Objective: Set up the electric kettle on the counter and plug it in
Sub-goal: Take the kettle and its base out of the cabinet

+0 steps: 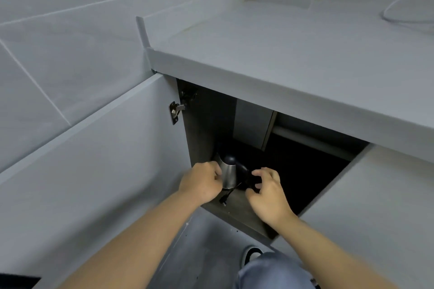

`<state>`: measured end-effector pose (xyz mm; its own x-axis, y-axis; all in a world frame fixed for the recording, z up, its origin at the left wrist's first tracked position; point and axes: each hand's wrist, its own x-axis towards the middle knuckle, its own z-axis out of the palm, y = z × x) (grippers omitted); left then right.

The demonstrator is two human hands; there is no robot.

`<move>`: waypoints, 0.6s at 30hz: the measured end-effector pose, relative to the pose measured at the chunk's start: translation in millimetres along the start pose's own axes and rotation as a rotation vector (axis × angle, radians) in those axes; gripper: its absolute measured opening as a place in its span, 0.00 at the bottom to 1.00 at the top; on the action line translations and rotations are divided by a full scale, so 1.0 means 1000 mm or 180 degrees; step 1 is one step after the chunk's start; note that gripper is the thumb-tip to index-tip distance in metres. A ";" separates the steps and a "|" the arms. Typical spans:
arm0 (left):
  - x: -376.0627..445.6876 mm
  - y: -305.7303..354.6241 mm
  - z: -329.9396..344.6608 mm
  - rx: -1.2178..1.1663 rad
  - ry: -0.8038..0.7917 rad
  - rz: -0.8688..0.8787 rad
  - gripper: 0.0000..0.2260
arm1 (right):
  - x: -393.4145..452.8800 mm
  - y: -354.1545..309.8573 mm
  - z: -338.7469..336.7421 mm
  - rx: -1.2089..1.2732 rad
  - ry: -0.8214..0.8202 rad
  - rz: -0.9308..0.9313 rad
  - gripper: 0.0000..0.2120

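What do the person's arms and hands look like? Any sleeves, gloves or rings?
Both arms are bare, with no sleeves in view. The left hand and the right hand wear no gloves, and no rings, watch or bracelets show. Lower down you can see blue jeans and one dark shoe with a white edge.

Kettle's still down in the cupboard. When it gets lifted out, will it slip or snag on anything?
The kettle has a smooth, shiny metal body, so it may slip under the left hand. Its loose cord trails on the shelf and will likely dangle. The right hand is near the handle.
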<state>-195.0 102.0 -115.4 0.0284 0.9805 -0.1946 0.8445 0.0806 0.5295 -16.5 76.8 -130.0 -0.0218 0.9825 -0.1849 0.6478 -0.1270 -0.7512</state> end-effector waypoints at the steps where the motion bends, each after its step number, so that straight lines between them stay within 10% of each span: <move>1: 0.008 -0.002 0.005 -0.0047 -0.0038 -0.0002 0.10 | 0.009 0.006 0.002 0.0014 0.0004 0.0058 0.22; 18: 0.069 -0.034 0.052 -0.0236 -0.0435 -0.0162 0.16 | 0.125 0.055 0.051 -0.0350 -0.0312 0.0669 0.29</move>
<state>-193.8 157.5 -189.3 0.0631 0.9417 -0.3305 0.8051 0.1477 0.5745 -22.9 186.0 -227.0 0.0519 0.9175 -0.3943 0.7248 -0.3062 -0.6172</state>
